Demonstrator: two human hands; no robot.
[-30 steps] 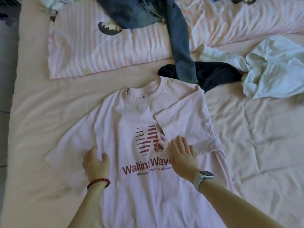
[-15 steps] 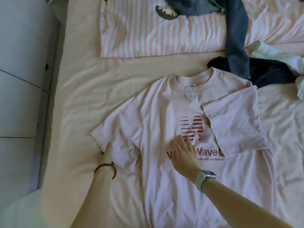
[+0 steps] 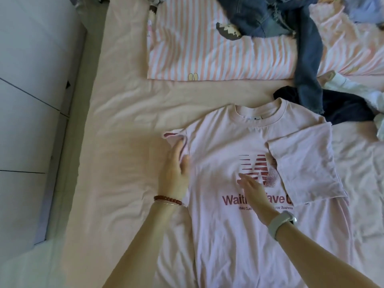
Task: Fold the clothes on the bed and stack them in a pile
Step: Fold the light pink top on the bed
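Nearest the foot edge of the bed (image 3: 124, 125), on its wrinkled peach sheet, a pale pink cotton T-shirt (image 3: 224, 235) with dark red lettering lay face up, collar toward the far edge. The right hand (image 3: 254, 193), a white watch (image 3: 280, 224) on its wrist, rested flat on the chest print with its fingers straight and close together, holding nothing. The left hand (image 3: 175, 173), a red bead bracelet (image 3: 167, 200) on its wrist, lay at the shirt's left side, its fingers curled round the bunched left sleeve (image 3: 176, 138), which stood lifted off the sheet. The shirt's right sleeve (image 3: 303, 163) lay folded inward over the chest, covering part of the print.

Beyond the collar, a crumpled black garment (image 3: 340, 109) touched the shirt's right shoulder. A blue denim trouser leg (image 3: 307, 65) crossed over it, running up to more denim heaped near the far edge. Just beside these, at the right edge, lay a rumpled white garment (image 3: 353, 88). Farther still, a pink and white striped pillow (image 3: 207, 55) lay along the far edge, partly under the denim. Grey floor tiles (image 3: 31, 100) showed past the bed's left edge.
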